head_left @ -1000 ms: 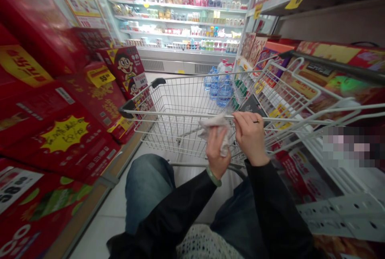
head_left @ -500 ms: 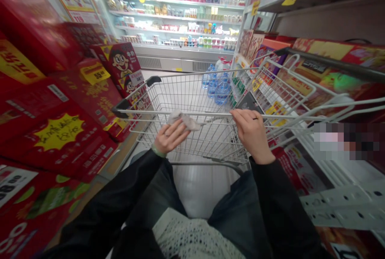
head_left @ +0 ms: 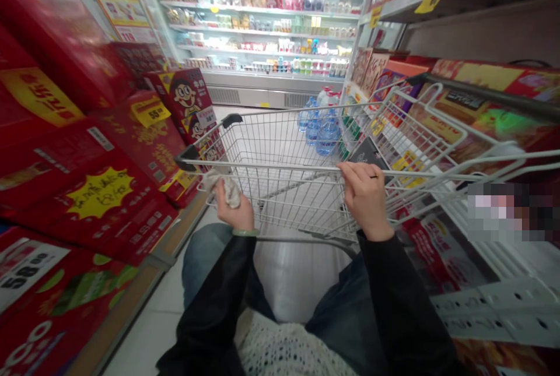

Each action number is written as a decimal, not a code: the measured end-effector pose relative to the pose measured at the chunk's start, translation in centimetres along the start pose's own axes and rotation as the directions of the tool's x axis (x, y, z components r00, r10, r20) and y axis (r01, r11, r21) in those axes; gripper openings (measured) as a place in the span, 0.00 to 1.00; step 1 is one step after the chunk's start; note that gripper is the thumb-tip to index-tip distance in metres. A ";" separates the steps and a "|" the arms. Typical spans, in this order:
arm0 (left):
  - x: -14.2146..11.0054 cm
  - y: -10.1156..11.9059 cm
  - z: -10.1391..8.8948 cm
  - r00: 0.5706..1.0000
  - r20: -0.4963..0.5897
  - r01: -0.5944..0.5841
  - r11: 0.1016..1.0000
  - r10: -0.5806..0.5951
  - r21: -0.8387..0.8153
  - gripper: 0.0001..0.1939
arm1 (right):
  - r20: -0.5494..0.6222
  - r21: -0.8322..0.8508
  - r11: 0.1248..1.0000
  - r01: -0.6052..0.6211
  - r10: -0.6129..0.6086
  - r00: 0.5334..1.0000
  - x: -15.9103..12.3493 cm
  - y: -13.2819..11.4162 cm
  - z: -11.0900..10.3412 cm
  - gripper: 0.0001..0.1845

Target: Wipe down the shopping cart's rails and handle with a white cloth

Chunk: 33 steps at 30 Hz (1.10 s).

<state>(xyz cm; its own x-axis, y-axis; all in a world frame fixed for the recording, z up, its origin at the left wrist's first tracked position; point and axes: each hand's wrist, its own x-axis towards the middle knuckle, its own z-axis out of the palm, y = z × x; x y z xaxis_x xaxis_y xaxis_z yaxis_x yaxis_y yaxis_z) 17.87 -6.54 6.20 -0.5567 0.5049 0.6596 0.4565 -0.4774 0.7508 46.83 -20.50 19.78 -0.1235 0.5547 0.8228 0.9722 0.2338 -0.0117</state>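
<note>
A wire shopping cart (head_left: 289, 189) stands sideways in front of my knees, its basket showing only the floor through the mesh. My left hand (head_left: 236, 213) holds a crumpled pale cloth (head_left: 227, 192) against the cart's side wires, just below the top rail near the black corner cap (head_left: 187, 156). My right hand (head_left: 365, 195) is closed over the top rail (head_left: 284, 165) farther right, its fingertips curled on the bar. A dark ring shows on one of its fingers.
Stacked red gift boxes (head_left: 131, 148) rise close on the left. Shelves with boxed goods (head_left: 464, 113) crowd the right side. Bottled water packs (head_left: 326, 131) stand on the floor beyond the cart, before a lit refrigerated display (head_left: 262, 32).
My left hand has moved left along the cart's side with the cloth, from mid-rail towards the corner cap. My right hand stays on the rail. The view has shifted slightly.
</note>
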 end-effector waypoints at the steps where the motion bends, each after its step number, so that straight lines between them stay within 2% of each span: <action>1: -1.7 1.3 0.6 1.000 -0.006 -0.007 1.000 0.007 -0.008 0.34 | 0.003 -0.001 1.000 -0.006 0.006 1.000 0.0 0.0 -0.1 0.27; 3: -4.7 3.9 1.2 1.000 -0.004 -0.022 0.999 0.022 -0.028 0.32 | 0.012 0.002 1.000 -0.019 0.019 1.000 0.0 -0.1 -0.1 0.27; 7: -9.5 8.6 1.4 0.978 0.141 -0.145 0.986 0.156 -0.083 0.35 | 0.005 0.005 1.000 -0.017 0.017 1.000 0.2 -0.1 -0.1 0.27; 9: -11.6 10.3 1.8 0.938 0.225 -0.244 0.963 0.263 -0.111 0.37 | -0.003 -0.003 1.000 -0.005 0.005 1.000 0.2 -0.2 -0.1 0.26; 11: -13.6 11.5 2.7 0.867 0.296 -0.363 0.915 0.401 -0.175 0.36 | -0.007 -0.014 1.000 0.000 0.000 1.000 0.2 -0.3 -0.1 0.24; 15: -16.2 13.0 5.0 0.681 0.286 -0.600 0.738 0.674 -0.310 0.24 | 0.009 -0.035 0.999 -0.026 0.026 1.000 -0.1 -0.3 -0.3 0.23; 17: -15.9 13.3 5.7 0.592 0.256 -0.683 0.644 0.765 -0.344 0.17 | 0.014 -0.044 0.999 -0.014 0.014 1.000 -0.2 0.2 -0.5 0.23; 18: -15.2 13.2 5.9 0.533 0.246 -0.722 0.587 0.809 -0.366 0.15 | 0.015 -0.051 0.999 0.007 -0.006 1.000 -0.3 0.6 -0.6 0.24; 19: -14.1 13.1 5.9 0.456 0.236 -0.762 0.514 0.858 -0.394 0.14 | 0.019 -0.061 0.998 0.035 -0.034 0.999 -0.4 1.0 -0.7 0.25; 22: -9.7 11.7 4.9 0.151 0.221 -0.832 0.245 0.964 -0.498 0.15 | 0.054 -0.102 0.986 0.129 -0.124 0.991 -0.6 1.8 -1.0 0.29; 23: -8.1 11.0 4.2 0.065 0.227 -0.830 0.179 0.972 -0.528 0.16 | 0.057 -0.118 0.983 0.140 -0.134 0.989 -0.9 1.7 -0.9 0.31; 24: -6.6 10.1 3.5 0.011 0.239 -0.827 0.143 0.971 -0.544 0.17 | 0.050 -0.137 0.982 0.133 -0.128 0.991 -1.3 1.4 -0.7 0.33; 25: -5.2 9.2 2.6 -0.011 0.259 -0.828 0.136 0.966 -0.544 0.18 | 0.037 -0.156 0.981 0.115 -0.110 0.993 -2.0 0.9 -0.3 0.35; 26: -4.0 8.1 1.7 -0.008 0.283 -0.834 0.150 0.959 -0.531 0.18 | 0.024 -0.170 0.981 0.095 -0.092 0.995 -2.8 0.2 0.3 0.37; 28: -2.3 5.6 -0.1 0.058 0.337 -0.863 0.217 0.940 -0.456 0.20 | 0.041 -0.170 0.982 0.088 -0.082 0.996 -5.1 -1.4 2.2 0.39; 32: 0.1 0.2 -3.6 0.268 0.443 -0.863 0.418 0.855 -0.284 0.27 | 0.226 -0.057 0.981 0.188 -0.170 0.959 -10.0 -3.7 7.3 0.33; 33: 0.7 -1.1 -4.4 0.357 0.480 -0.818 0.516 0.801 -0.252 0.27 | 0.263 -0.049 0.978 0.204 -0.184 0.947 -10.8 -3.9 8.4 0.33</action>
<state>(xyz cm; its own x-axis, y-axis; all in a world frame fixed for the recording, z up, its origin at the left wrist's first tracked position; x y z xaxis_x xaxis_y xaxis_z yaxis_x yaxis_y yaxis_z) 13.94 -8.83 5.70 0.5003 0.1433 0.8539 0.5162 -0.8412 -0.1612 42.70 -20.67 6.15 -0.3484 0.6921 0.6322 0.9352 0.3027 0.1840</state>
